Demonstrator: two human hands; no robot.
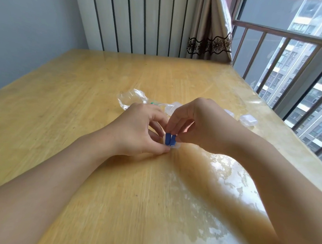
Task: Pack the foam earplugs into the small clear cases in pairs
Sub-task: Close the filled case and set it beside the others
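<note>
Two blue foam earplugs (170, 139) stand side by side in a small clear case (176, 145) on the wooden table (82, 102). My left hand (137, 130) grips the case from the left with curled fingers and thumb. My right hand (198, 122) comes from above and right, its fingertips pinching the tops of the blue earplugs. Behind my hands lie more clear cases (173, 107), partly hidden, and a green earplug (152, 103) just shows.
A crumpled clear plastic bag (132, 98) lies behind my left hand. Two more clear cases (248, 120) sit at the right near the table's edge. A railed window runs along the right, with a radiator and curtain at the back.
</note>
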